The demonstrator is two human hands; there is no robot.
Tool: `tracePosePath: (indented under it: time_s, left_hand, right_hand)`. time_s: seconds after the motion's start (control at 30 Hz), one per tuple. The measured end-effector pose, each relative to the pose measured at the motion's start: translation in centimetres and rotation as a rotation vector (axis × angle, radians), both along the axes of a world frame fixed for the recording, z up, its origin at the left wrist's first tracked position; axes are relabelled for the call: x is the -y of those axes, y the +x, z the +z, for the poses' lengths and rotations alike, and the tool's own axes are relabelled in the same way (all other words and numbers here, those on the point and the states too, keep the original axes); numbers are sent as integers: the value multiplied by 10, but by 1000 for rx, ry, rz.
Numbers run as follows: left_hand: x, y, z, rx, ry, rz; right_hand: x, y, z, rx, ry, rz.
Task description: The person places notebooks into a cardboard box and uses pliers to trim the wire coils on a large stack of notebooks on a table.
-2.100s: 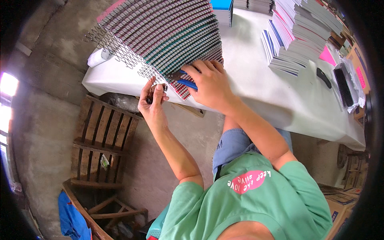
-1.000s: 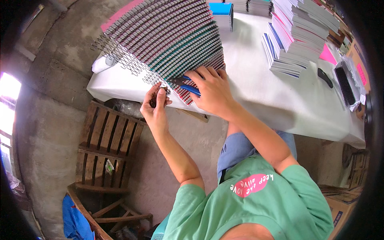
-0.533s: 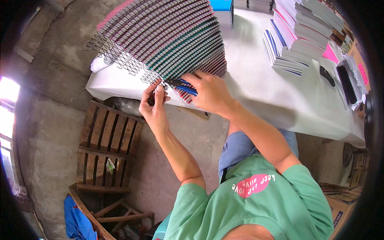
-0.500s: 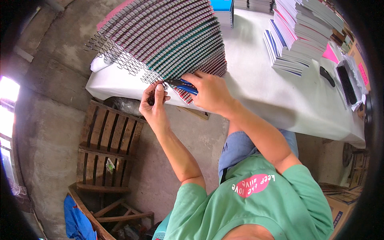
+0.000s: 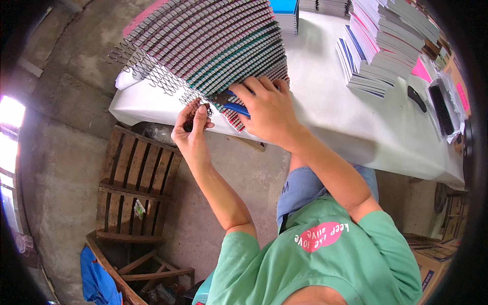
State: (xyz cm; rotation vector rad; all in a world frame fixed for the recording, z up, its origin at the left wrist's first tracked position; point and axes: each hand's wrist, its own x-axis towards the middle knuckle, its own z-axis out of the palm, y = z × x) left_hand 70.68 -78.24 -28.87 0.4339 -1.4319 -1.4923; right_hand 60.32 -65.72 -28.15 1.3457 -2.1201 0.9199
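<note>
A tall stack of spiral-bound notebooks (image 5: 223, 46) stands at the table's near left, coil spines facing me. Loose coil ends (image 5: 152, 76) stick out past its left side. My right hand (image 5: 269, 109) is closed round blue-handled pliers (image 5: 235, 108), whose dark jaws reach the coil ends at the stack's lower left corner. The jaws look parted. Just left of them, my left hand (image 5: 193, 124) is closed on a small bunch of dark wire coil pieces (image 5: 190, 122), thumb uppermost. The lowest spines are partly hidden behind my right hand.
A white-covered table (image 5: 325, 117) carries a leaning pile of unbound booklets (image 5: 381, 46), a blue-covered notebook stack (image 5: 284, 18), a black-handled tool (image 5: 416, 99) and a bundle of black coils (image 5: 440, 108). Left on the floor are a slatted wooden pallet (image 5: 137, 178) and a blue cloth (image 5: 99, 279).
The pliers' handles have spread apart and my right hand's fingers have lifted and opened wider around them. My left hand has shifted slightly left with the wire pieces.
</note>
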Motion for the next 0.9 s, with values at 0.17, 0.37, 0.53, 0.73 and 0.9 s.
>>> tracePosePath:
  time_s: [0.17,0.37,0.53,0.73,0.9]
  left_hand:
    - [2,-1,-1,-2,-19,52]
    - [0,-5,-5,-47,-29,125]
    - [2,14,8,16,-83,21]
    - [4,7,11,40,-93,6]
    - [1,4,12,33,-55,39]
  right_hand:
    - [3,2,0,-19,38,14]
    - [1,-4,2,303,142,107]
    - [-12,-10,5,-9,-43,32]
    - [0,-3,4,-69,-74,15]
    - [5,5,9,-10,-26,25]
